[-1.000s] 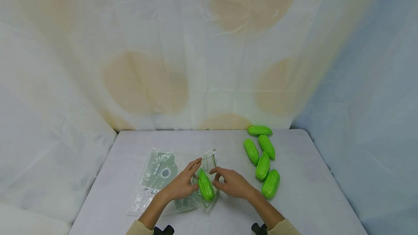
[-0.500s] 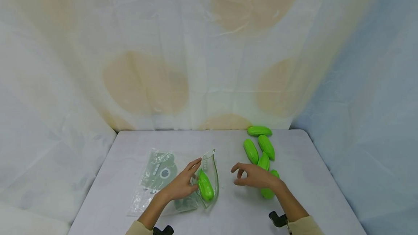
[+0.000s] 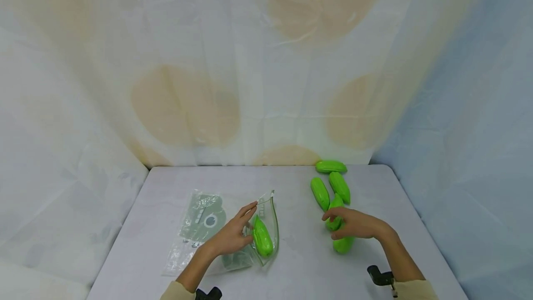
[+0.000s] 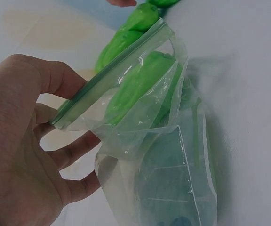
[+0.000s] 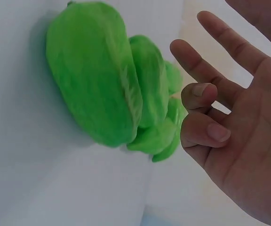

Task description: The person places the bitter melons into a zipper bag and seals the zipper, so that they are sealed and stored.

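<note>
My left hand (image 3: 231,235) pinches the green zip strip of a clear zip-lock bag (image 4: 126,61) between thumb and finger, its other fingers spread beside the plastic. The bag's mouth stands open. A bright green, ribbed, gourd-like vegetable (image 3: 263,237) shows within the bag, its narrow tip pointing away from me. My right hand (image 3: 354,223) holds nothing; it hovers over the near end of a group of similar green gourds. The right wrist view has the nearest gourd (image 5: 91,75) beside my fingertips, with thumb and index finger bent and the other fingers extended.
More green gourds (image 3: 319,193) lie in a loose line toward the table's back edge. Left of my left hand, the flat printed part of clear plastic bagging (image 3: 204,226) lies on the white table (image 3: 166,182). Patterned cloth curtains (image 3: 275,105) enclose the back and sides.
My right hand has left the bag and swept right until over the near gourds. My left hand keeps its pinch on the bag without visible movement.
</note>
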`<state>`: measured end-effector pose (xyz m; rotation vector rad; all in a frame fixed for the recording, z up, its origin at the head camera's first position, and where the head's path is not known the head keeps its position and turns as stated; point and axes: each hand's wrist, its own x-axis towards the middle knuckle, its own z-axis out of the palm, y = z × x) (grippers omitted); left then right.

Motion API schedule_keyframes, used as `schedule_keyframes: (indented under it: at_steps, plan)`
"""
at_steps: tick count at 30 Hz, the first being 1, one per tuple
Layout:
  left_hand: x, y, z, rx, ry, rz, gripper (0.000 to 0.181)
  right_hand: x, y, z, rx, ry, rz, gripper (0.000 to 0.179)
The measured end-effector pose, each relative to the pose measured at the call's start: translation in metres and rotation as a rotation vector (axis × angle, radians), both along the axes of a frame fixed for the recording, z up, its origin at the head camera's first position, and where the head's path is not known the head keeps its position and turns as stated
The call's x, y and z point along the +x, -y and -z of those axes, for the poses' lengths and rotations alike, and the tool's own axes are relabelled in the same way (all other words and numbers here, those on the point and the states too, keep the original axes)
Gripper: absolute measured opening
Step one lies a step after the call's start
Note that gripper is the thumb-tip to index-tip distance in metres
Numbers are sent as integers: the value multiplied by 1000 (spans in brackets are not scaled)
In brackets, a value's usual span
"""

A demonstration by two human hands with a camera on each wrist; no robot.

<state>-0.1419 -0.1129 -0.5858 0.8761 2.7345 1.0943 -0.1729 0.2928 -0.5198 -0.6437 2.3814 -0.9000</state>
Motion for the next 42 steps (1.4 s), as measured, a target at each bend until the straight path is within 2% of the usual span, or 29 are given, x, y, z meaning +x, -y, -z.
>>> schedule_keyframes:
  at_steps: [5, 11, 18, 24, 33, 42]
  plan:
    - [-1, -1, -1, 5, 4, 8, 79, 2, -17, -3, -5, -21, 0, 49]
    - [0, -2, -3, 3, 16, 6, 79, 5, -34, -4, -27, 0, 7, 50]
    - [1, -3, -3, -3, 16, 6, 79, 6, -51, 2, -29, 38, 42, 52]
    - [1, -2, -2, -5, 14, 10, 78, 6, -56, 12, -49, 68, 23, 56]
    - [1, -1, -3, 0, 39, 8, 79, 3, -55, 22, -24, -3, -8, 59]
    - [2, -1, -2, -3, 41, 6, 79, 4, -52, 30, 19, -48, 20, 60]
